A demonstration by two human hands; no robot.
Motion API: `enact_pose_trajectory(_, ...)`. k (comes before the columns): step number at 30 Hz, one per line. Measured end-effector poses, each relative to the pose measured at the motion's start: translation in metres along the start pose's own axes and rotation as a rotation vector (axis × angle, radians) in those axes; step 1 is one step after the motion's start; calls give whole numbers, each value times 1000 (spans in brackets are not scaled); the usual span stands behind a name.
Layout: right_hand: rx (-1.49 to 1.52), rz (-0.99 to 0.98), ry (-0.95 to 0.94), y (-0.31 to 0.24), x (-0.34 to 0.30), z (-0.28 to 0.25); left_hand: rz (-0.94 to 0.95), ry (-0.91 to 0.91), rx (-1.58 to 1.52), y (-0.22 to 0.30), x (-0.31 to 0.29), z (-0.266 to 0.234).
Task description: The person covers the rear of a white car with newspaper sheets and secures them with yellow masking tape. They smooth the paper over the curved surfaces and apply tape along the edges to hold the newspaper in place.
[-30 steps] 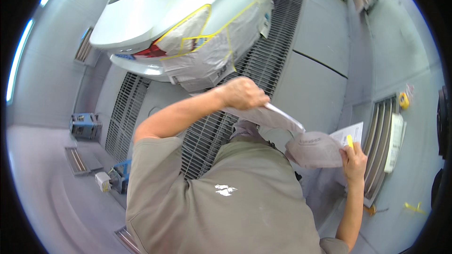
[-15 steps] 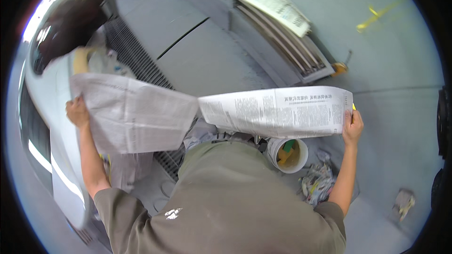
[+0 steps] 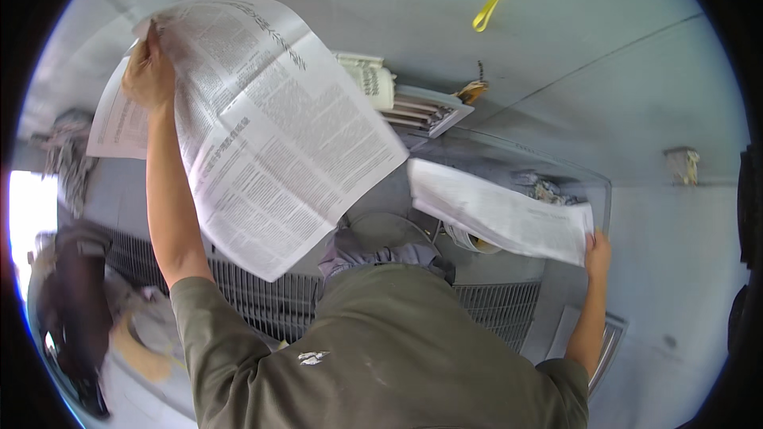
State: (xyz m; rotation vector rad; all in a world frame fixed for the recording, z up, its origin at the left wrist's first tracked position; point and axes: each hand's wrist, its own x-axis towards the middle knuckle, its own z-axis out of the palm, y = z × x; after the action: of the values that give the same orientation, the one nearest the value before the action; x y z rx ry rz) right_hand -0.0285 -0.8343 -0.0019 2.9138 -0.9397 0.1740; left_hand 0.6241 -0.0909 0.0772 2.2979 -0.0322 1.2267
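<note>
My left hand (image 3: pixel 151 71) is raised at the upper left, its fingers closed on the edge of a large printed newspaper sheet (image 3: pixel 278 127). The sheet spreads out and hangs slantwise toward the middle. Lower and to the right, my right hand (image 3: pixel 598 254) pinches the end of a narrower, folded newspaper length (image 3: pixel 501 210). The two papers come very close at the middle; whether they are joined there I cannot tell. Behind the right paper a white bucket (image 3: pixel 465 237) is mostly hidden.
A vent frame (image 3: pixel 449 115) stands beyond, with more printed paper (image 3: pixel 371 83) on it. Floor grating (image 3: pixel 501 302) runs behind my body. A car part (image 3: pixel 135 342) is at the lower left, grey cloth (image 3: pixel 70 151) above it. A yellow ribbon (image 3: pixel 494 0) lies at the top.
My view has turned to the right. The left hand has risen with its paper, which now spreads wide; the right-hand paper slants downward. The bucket has become mostly covered.
</note>
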Motion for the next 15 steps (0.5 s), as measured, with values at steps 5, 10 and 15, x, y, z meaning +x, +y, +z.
enact_pose_trajectory(5,-158,414,-153,62,-167,-57,248,286,-206,29,14,51)
enact_pose_trajectory(10,-56,428,-66,7,-194,-48,549,-490,-414,133,-130,104)
enact_pose_trajectory(15,4,234,0,-53,-155,-27,1005,-896,-546,200,-213,135)
